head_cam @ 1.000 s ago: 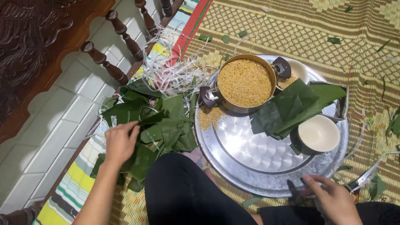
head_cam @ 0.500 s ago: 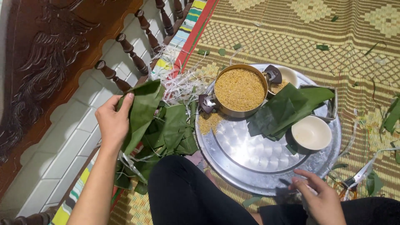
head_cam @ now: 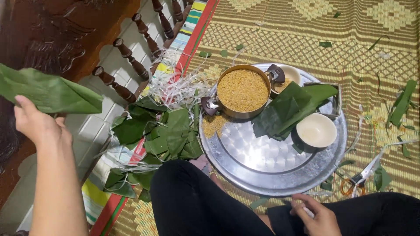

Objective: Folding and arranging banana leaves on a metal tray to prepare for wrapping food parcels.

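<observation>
Large green folded leaf (head_cam: 50, 92) pinched in raised left hand (head_cam: 33, 122), far left above floor, long axis sideways, well apart from round silver metal tray (head_cam: 332, 150); right hand (head_cam: 317, 214) loosely curled, empty, near lap.

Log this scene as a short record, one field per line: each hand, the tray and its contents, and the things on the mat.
left hand: raised at the left, gripping a folded green leaf
right hand: low by the knee, near the tray rim; whether it holds anything cannot be told
tray: round, metal, on the woven mat
on tray: pot of yellow grain, green leaves, empty white bowl
left of tray: leaf pile, pale strips
right of tray: scissors
</observation>
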